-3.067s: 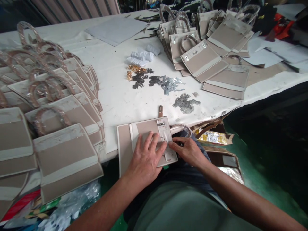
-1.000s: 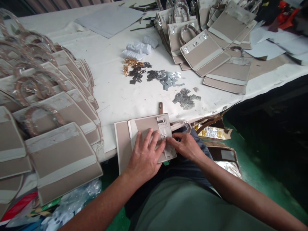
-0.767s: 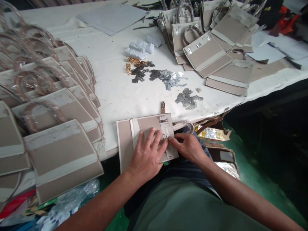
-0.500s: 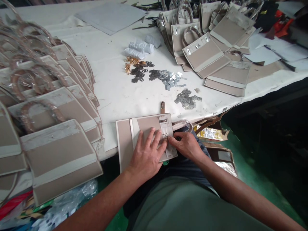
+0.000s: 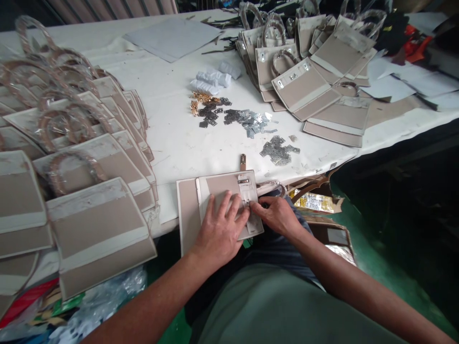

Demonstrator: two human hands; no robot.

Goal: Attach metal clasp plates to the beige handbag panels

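A beige bag panel (image 5: 188, 210) with pale edging lies over the table's front edge and my lap. My left hand (image 5: 222, 229) rests on it, fingers spread, its thumb and index finger near the panel's pale reinforcement strip. On that strip sits a small metal fitting (image 5: 243, 181). My right hand (image 5: 276, 212) is closed, thumb and index fingertip pressed together at the strip beside my left fingertips; whatever they pinch is too small to make out. A strap tab with a metal clasp (image 5: 243, 161) sticks out beyond the panel's far edge. A plastic-wrapped handle (image 5: 274, 186) shows at its right.
Bag panels with wrapped handles are stacked at left (image 5: 103, 229) and back right (image 5: 304, 91). Metal plates (image 5: 278, 150), gold-coloured fittings (image 5: 201, 99) and white wrapped rolls (image 5: 213, 79) lie mid-table. Below right is an open cardboard box (image 5: 322, 231).
The camera view has shifted slightly, so the table's contents sit a little lower in the picture. Both hands and the panel hold nearly the same position.
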